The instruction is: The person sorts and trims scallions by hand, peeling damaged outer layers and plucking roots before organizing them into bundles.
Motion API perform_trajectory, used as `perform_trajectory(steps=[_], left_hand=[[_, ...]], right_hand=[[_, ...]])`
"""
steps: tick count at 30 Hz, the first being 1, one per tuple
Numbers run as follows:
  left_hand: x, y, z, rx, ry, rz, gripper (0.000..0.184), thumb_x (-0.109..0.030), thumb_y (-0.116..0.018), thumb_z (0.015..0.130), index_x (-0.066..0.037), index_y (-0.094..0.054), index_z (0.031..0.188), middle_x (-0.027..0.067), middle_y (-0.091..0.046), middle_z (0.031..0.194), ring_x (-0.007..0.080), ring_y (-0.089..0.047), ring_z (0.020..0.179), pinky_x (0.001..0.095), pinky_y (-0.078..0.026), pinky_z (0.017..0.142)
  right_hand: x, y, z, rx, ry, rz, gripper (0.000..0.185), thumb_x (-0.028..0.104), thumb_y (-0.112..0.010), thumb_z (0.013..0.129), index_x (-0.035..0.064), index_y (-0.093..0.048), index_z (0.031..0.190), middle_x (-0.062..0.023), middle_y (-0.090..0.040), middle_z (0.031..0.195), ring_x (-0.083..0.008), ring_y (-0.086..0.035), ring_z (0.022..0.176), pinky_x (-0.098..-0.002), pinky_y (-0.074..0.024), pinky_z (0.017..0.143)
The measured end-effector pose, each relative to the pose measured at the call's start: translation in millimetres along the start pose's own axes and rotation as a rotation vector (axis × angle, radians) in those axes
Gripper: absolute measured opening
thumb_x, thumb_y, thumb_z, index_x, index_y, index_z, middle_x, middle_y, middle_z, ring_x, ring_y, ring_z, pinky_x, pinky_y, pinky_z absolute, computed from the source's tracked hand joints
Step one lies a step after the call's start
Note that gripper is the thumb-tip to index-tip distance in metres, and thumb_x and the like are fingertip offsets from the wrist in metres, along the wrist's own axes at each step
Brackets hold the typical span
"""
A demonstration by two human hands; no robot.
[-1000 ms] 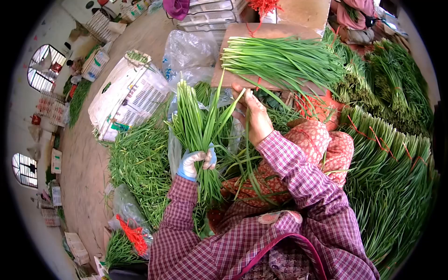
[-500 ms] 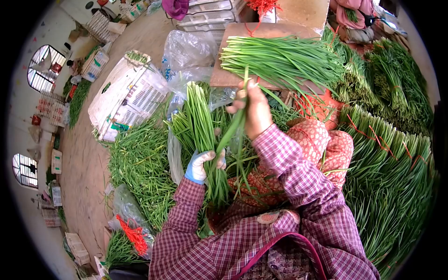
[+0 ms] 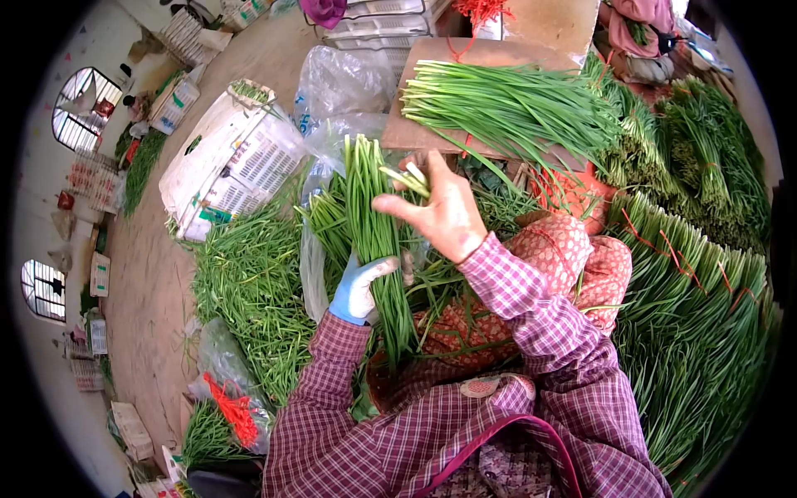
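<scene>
My left hand (image 3: 359,286), in a white and blue glove, is closed round the lower part of an upright bunch of green stalks (image 3: 369,199). To its upper right is my right hand (image 3: 440,207), bare, with the thumb stretched toward the bunch. A few pale-ended stalks (image 3: 408,179) lie between its thumb and fingers, and the fingertips are partly hidden behind them. Beyond my right hand, a wide pile of trimmed stalks (image 3: 506,100) lies on a brown board (image 3: 398,133).
Loose stalks (image 3: 249,290) lie heaped on the left beside a white crate (image 3: 266,158) and a clear plastic bag (image 3: 344,83). Tied bundles (image 3: 689,315) fill the right side. Red ties (image 3: 232,411) are at the lower left. Another person (image 3: 635,33) sits at the top right.
My right hand has turned, its thumb now spread toward the bunch, and the long leaves it held upright are gone from that position. The bunch in my left hand stands straighter.
</scene>
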State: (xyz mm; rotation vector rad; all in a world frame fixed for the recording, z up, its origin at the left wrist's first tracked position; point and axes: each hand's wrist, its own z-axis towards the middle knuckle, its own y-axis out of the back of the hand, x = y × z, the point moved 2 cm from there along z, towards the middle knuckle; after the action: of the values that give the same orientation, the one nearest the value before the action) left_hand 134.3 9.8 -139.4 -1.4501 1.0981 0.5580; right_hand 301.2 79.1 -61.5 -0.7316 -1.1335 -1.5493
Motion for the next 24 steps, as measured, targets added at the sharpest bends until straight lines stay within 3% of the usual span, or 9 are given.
perform_trajectory(steps=[1,2,7,10,17,21,24], left_hand=[[-0.4,-0.2,-0.1,-0.002,-0.006,0.059,0.042,-0.011,-0.061,0.08,0.003,-0.051,0.119,0.0152,-0.062,0.094,0.025,-0.062,0.078,0.0363,-0.052,0.069],[-0.6,-2.0,-1.2,-0.032,-0.031,0.087,0.036,-0.013,-0.062,0.081,0.006,-0.055,0.11,0.0147,-0.061,0.091,0.0234,-0.06,0.073,0.036,-0.052,0.067],[3.4,2.9,-1.7,-0.091,-0.023,0.095,0.038,-0.013,-0.064,0.08,0.004,-0.052,0.113,0.0133,-0.062,0.089,0.021,-0.061,0.072,0.0343,-0.052,0.067],[2.4,-0.8,-3.6,-0.07,-0.009,0.065,0.042,-0.014,-0.064,0.081,0.001,-0.05,0.117,0.012,-0.062,0.089,0.0191,-0.06,0.071,0.0333,-0.052,0.065],[2.6,4.5,-5.9,-0.064,-0.02,0.088,0.042,-0.019,-0.06,0.087,0.0,-0.048,0.122,0.0103,-0.06,0.088,0.0172,-0.058,0.069,0.0332,-0.051,0.063],[9.2,13.7,-6.3,-0.146,0.036,0.046,0.037,-0.023,-0.059,0.087,0.001,-0.053,0.115,0.0105,-0.061,0.088,0.0172,-0.057,0.066,0.0338,-0.051,0.062],[6.9,19.2,-5.0,-0.043,0.043,-0.008,0.036,-0.021,-0.062,0.085,0.001,-0.053,0.112,0.0147,-0.064,0.089,0.0173,-0.063,0.066,0.0304,-0.055,0.06]], right_hand=[[1.8,-2.9,-0.6,-0.018,0.034,-0.077,0.062,0.042,-0.08,0.068,-0.0001,-0.05,0.102,-0.0194,-0.066,0.087,-0.037,-0.065,0.081,-0.0432,-0.0515,0.071],[3.1,-4.6,-0.8,0.003,0.023,-0.154,0.058,0.036,-0.079,0.072,-0.0016,-0.05,0.105,-0.0191,-0.065,0.083,-0.0348,-0.065,0.077,-0.0375,-0.0504,0.069],[-8.3,-8.6,3.0,-0.021,0.011,-0.105,0.045,0.027,-0.074,0.076,-0.0025,-0.053,0.103,-0.0188,-0.065,0.08,-0.0346,-0.066,0.075,-0.0392,-0.0506,0.066],[-14.3,-7.3,2.8,-0.048,0.088,-0.182,0.039,0.025,-0.072,0.077,-0.0019,-0.058,0.102,-0.0199,-0.064,0.075,-0.0326,-0.064,0.066,-0.0382,-0.0495,0.062],[-7.2,-8.2,3.3,0.03,0.002,-0.125,0.037,0.026,-0.071,0.078,-0.0024,-0.06,0.099,-0.0219,-0.063,0.073,-0.0352,-0.065,0.069,-0.0398,-0.0499,0.063],[-14.8,-10.2,4.8,-0.03,0.079,-0.169,0.032,0.021,-0.069,0.077,-0.0028,-0.062,0.096,-0.0211,-0.064,0.076,-0.0349,-0.064,0.068,-0.0394,-0.0505,0.065],[-17.8,-4.0,6.5,-0.059,0.122,-0.201,0.03,0.019,-0.067,0.073,-0.0024,-0.062,0.094,-0.02,-0.064,0.081,-0.0361,-0.063,0.074,-0.0415,-0.0504,0.069]])
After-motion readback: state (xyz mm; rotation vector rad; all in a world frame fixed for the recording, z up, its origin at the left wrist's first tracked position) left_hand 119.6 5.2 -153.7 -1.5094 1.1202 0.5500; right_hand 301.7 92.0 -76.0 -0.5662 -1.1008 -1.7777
